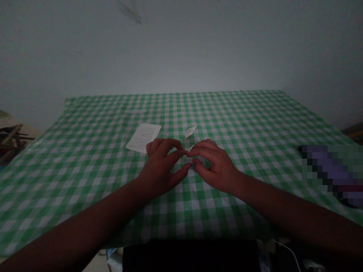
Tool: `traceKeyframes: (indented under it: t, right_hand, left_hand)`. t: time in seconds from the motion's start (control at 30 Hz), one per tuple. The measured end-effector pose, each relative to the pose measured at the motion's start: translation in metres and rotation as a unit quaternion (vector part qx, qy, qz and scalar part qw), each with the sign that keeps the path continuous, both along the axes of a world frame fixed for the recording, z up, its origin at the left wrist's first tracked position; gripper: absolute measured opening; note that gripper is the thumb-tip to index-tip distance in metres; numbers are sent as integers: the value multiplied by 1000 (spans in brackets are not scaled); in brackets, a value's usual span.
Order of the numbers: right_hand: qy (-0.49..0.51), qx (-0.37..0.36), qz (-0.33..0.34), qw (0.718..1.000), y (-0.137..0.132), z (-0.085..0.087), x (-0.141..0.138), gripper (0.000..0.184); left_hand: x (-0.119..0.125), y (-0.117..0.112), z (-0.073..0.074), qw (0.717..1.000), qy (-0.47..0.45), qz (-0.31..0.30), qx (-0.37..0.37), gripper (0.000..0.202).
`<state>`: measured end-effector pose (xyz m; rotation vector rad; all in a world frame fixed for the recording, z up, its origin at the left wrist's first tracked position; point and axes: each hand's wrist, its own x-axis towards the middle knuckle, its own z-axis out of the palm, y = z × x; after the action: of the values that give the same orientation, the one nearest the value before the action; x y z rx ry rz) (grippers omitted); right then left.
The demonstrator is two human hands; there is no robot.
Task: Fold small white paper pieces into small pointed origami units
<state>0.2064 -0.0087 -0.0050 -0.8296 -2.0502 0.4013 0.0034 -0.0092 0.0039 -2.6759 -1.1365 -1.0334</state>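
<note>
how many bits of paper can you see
3: a printed sheet beyond the left hand, a folded piece farther back, and a scrap pinched between it and the right hand. Others may hide underneath.

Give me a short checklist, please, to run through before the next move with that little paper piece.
1. Grip: left hand and right hand both pinch the small paper piece: ok.
2. Its shape: cannot tell, the hands hide most of it.
3. Folded paper scrap lies apart, beyond the fingertips: ok.
4. Printed sheet lies flat on the checked tablecloth: ok.
5. Light for fine work: not ok, dim.
</note>
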Motion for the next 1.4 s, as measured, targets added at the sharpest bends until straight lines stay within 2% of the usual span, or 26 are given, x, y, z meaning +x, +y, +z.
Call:
traceKeyframes:
  t: [0.13,0.23,0.3,0.6,0.87,1.13,1.4]
  right_hand:
    - [-29,46,-40,998,1,1,0,13]
    - [-37,89,-92,991,1,2,0,13]
    - [-56,103,-104,988,0,2,0,13]
    - [-107,120,-95,982,0,-1,-3,4]
    - [-90,135,-96,982,-2,1,-5,3]
    - [-62,128,-147,979,16,2,11,11]
    - [-94,144,-92,981,6,2,5,12]
  left_hand:
    - [0,2,0,1000,-16,6,-2,8]
    - [1,1,0,1000,-26,4,4,6]
    - [2,1,0,1000,-26,1,7,7]
    - [6,-2,-1,1000,-9,4,17,2]
    - [7,-4,-1,997,-12,-8,76,6]
    - [0,-2,-1,996,-21,1,87,8]
    - [2,0,-4,997,-8,-4,77,6]
